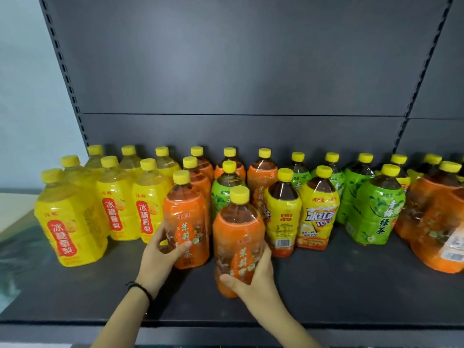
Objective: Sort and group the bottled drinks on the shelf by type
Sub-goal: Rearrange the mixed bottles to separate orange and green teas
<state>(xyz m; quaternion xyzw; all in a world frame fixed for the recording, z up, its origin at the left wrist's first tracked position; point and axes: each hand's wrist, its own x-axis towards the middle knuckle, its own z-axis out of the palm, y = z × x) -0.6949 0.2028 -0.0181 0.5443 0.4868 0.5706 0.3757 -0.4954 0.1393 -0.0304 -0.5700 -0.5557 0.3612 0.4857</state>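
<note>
Bottled drinks with yellow caps stand on a dark shelf (326, 292). My left hand (160, 254) grips an orange-labelled bottle (187, 219) that stands at the front of the orange group. My right hand (253, 277) grips a second orange-labelled bottle (238, 237) nearer the shelf's front edge, just right of the first. Several yellow pear-drink bottles (70, 222) fill the left. One green-labelled bottle (223, 194) stands among the orange ones behind my hands. Yellow iced-tea bottles (316, 212) and green-tea bottles (374, 212) stand to the right.
More orange-labelled bottles (431, 222) stand at the far right edge. The shelf's dark back panel (238, 71) rises behind all rows. Slotted uprights (65, 71) frame the bay. A pale wall (22, 96) lies to the left.
</note>
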